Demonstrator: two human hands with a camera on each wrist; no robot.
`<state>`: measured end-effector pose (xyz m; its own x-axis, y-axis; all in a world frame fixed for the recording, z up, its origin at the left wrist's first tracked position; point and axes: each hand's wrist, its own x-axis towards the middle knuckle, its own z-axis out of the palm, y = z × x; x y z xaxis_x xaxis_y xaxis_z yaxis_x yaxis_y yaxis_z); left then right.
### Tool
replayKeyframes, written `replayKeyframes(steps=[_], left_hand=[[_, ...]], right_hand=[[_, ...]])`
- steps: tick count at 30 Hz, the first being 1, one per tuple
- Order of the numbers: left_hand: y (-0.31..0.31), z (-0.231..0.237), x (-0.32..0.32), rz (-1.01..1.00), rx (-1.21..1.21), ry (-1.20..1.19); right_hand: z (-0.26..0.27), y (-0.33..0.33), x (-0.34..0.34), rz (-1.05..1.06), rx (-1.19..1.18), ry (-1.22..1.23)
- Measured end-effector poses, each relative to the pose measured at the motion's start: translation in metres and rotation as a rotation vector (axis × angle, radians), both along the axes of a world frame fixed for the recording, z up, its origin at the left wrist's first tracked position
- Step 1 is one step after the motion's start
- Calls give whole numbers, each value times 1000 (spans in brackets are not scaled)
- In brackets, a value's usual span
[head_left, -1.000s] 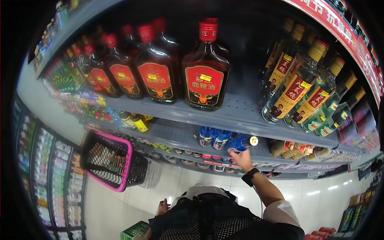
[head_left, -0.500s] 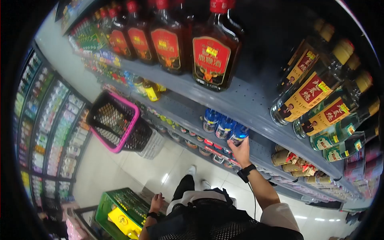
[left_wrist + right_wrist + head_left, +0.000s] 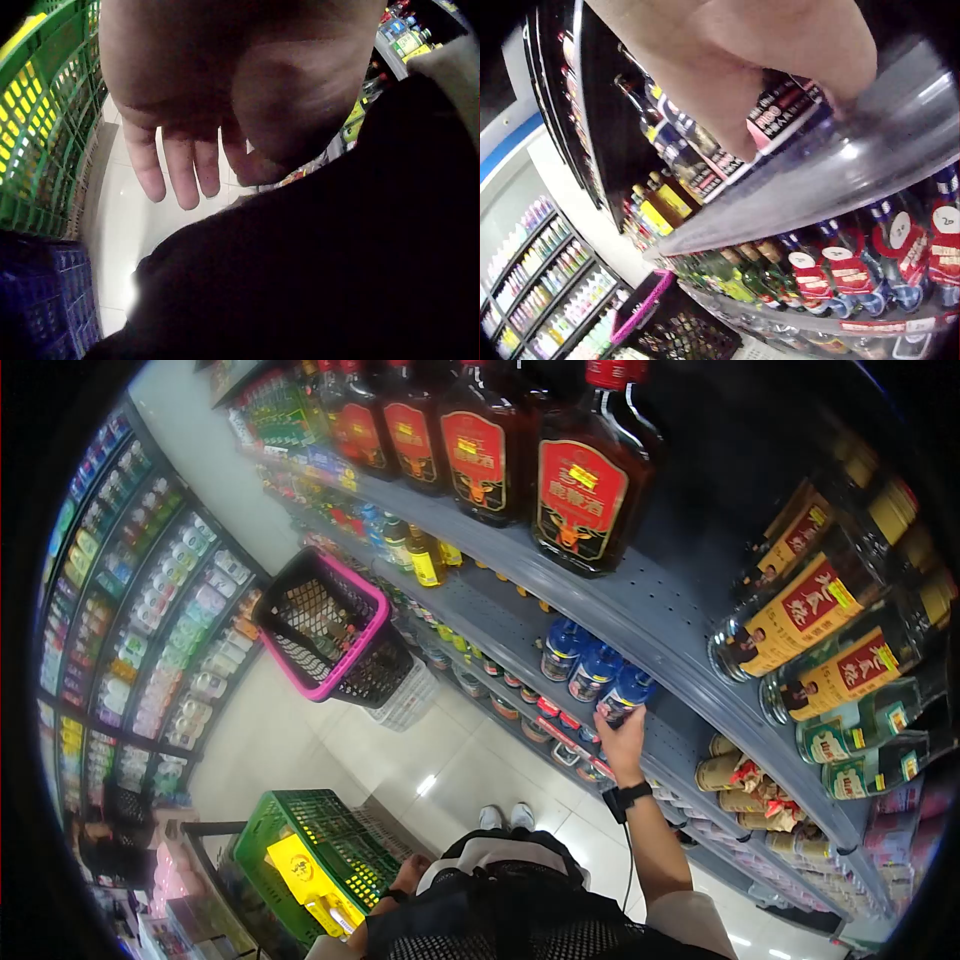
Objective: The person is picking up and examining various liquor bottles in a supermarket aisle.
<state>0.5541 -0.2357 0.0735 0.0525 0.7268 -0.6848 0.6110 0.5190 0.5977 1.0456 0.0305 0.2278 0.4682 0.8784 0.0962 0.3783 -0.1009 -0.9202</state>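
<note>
On the middle shelf (image 3: 690,735) several blue bottles stand in a row. My right hand (image 3: 622,745) grips the rightmost blue bottle (image 3: 628,693), which rests at the shelf's front edge. In the right wrist view, thumb and fingers of the right hand (image 3: 742,60) are around the lower part of this bottle (image 3: 784,112), and its base is at the shelf surface. My left hand (image 3: 410,873) hangs beside the body near a green crate (image 3: 345,840); in the left wrist view the left hand (image 3: 232,82) has loose fingers and holds nothing.
Dark liquor bottles with red labels (image 3: 580,495) stand on the upper shelf, clear bottles (image 3: 800,610) to their right. A black basket with a pink rim (image 3: 375,635) is at the left. Yellow packs (image 3: 305,875) lie in the green crate; a blue crate (image 3: 71,292) sits low beside it.
The bottle in my right hand has gone from tilted outward, cap toward the camera, to upright beside the other blue ones. The head view has turned, bringing the green crate into view; the left hand remains low.
</note>
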Motion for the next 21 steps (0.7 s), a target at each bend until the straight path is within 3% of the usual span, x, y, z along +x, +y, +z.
replayKeyframes(steps=[1, 3, 4, 5, 7, 10, 13, 15, 21], left_hand=[[0, 9, 1, 18, -4, 4], [-1, 26, -2, 154, 41, 39], [-9, 17, -5, 340, 8, -51], [-14, 20, -10, 367, 3, -47], [-26, 27, -21, 334, 17, 31], [-49, 40, -30, 402, 15, 137], [-69, 33, -46, 458, 89, 214], [-79, 24, -60, 625, 58, 226], [-68, -12, -131, 633, 6, 242]], right_hand=[[2, -10, -4, 18, -4, 4], [9, -36, -19, -66, 10, -317], [19, -47, -31, -56, 20, -238], [26, -58, -44, -45, 28, -158], [12, -82, -68, 43, -1, -279], [-14, -100, -120, 322, -158, -69], [-17, -90, -167, 547, -193, -77], [-17, -74, -198, 763, -272, -49], [-29, -16, -315, 869, -273, -200]])
